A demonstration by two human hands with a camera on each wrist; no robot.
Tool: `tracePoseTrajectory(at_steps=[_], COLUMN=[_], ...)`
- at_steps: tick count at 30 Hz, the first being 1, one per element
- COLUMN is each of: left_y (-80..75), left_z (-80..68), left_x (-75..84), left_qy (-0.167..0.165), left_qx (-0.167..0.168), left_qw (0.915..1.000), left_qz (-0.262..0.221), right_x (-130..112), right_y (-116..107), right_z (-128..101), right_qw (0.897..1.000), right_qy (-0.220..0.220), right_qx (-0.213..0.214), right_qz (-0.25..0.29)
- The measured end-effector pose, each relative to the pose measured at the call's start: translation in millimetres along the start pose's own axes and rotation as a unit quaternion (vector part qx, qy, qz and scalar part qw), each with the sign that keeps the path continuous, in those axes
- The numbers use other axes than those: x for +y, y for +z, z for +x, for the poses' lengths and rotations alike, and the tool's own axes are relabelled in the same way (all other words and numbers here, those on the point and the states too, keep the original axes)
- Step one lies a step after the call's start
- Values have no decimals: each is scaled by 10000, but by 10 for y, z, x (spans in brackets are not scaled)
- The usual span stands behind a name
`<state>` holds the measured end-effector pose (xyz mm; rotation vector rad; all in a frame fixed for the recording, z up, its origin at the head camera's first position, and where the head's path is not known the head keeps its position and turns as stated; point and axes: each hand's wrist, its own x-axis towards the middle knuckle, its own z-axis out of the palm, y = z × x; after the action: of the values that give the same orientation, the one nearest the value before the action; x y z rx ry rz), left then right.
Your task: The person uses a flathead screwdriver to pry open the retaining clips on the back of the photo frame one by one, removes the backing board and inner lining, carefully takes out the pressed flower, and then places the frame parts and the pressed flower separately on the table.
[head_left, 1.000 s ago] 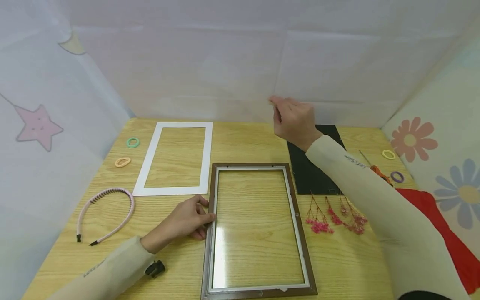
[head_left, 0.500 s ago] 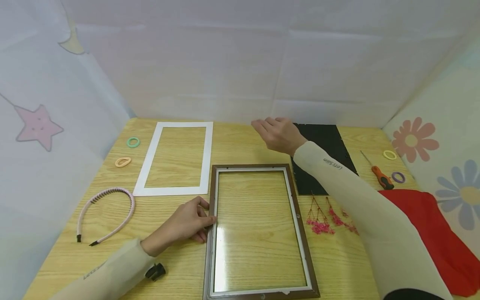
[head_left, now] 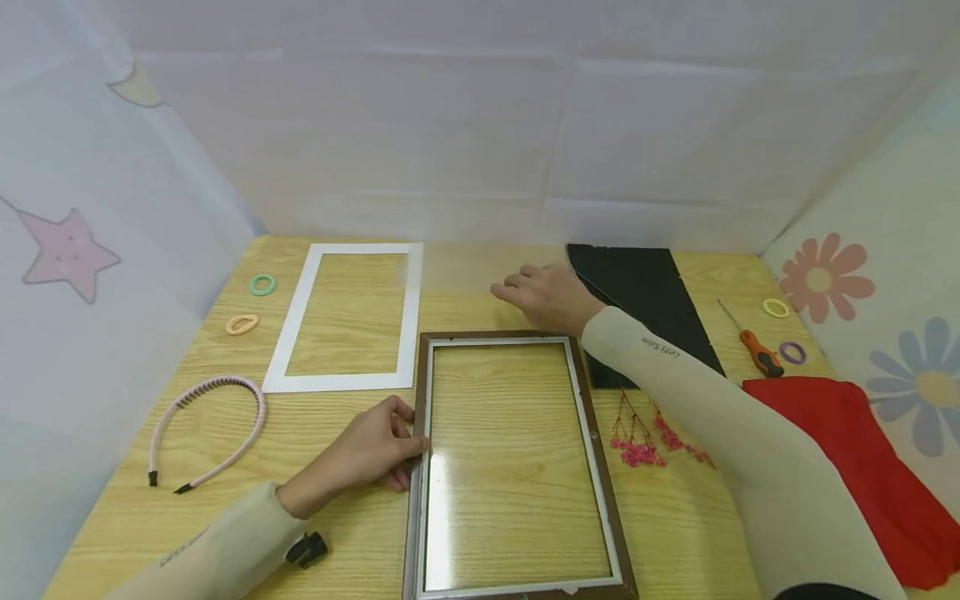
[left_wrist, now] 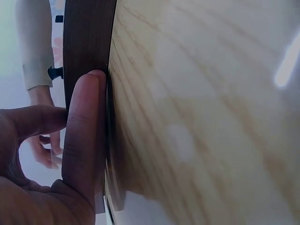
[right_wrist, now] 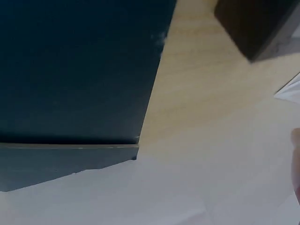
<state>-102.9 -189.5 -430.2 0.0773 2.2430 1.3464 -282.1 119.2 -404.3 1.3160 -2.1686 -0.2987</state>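
Observation:
My left hand (head_left: 375,442) pinches the left side of a brown picture frame (head_left: 588,442), thumb on top and fingers along the outer edge. The frame lies face down, its silver inner lip and clear pane (head_left: 517,467) showing. In the left wrist view, a finger (left_wrist: 82,136) presses along the brown frame edge (left_wrist: 89,37). Beyond the frame's far edge, my right hand (head_left: 551,296) has its fingers bent and pinches a faint see-through sheet (head_left: 457,265) that reaches left over the white mat's corner. At the right wrist view's edge only a fingertip (right_wrist: 296,159) shows.
A white mat (head_left: 337,382) lies at the back left, a black backing board (head_left: 645,283) at the back right. Pink dried flowers (head_left: 637,454), an orange screwdriver (head_left: 761,354) and red cloth (head_left: 832,450) lie right. Left are a pink headband (head_left: 258,417) and hair ties (head_left: 242,324).
My right hand has come down from in front of the back wall to just behind the frame. The see-through sheet now shows beside it. My left hand keeps its grip on the frame.

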Motion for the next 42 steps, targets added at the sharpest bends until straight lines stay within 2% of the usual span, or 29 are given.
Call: tracePoseTrajectory(at_steps=[4, 10, 16, 21, 26, 32, 34, 36, 42], left_y=[7, 6, 14, 11, 5, 32, 40, 41, -24], left_z=[-12, -22, -9, -4, -1, 0, 2, 2, -1], left_x=[-12, -26, -45, -49, -57, -68, -68, -65, -69], left_qy=[21, 14, -2, 9, 31, -33, -58, -72, -73], left_qx=[7, -30, -58, -51, 31, 122, 157, 175, 142], left_qw=[10000, 10000, 9999, 9999, 10000, 9998, 9998, 9997, 9998], left_qz=[-40, -73, -121, -117, -78, -141, -144, -145, -110], right_x=[-94, -172, -178, -157, -139, -148, -175, -215, -329], right_y=[27, 59, 82, 98, 113, 94, 18, -75, -316], right_z=[-6, 21, 46, 74, 90, 2, -51, -107, -292], right_qw=[9969, 9811, 9528, 9278, 9042, 8693, 8659, 8673, 8814], right_qy=[146, 586, 1038, 1315, 1598, 2349, 2484, 2541, 2617], right_qx=[-740, -1614, -2260, -2733, -2944, -2712, -2664, -2621, -2322], right_qz=[240, 889, 1744, 2173, 2650, 3401, 3430, 3383, 3175])
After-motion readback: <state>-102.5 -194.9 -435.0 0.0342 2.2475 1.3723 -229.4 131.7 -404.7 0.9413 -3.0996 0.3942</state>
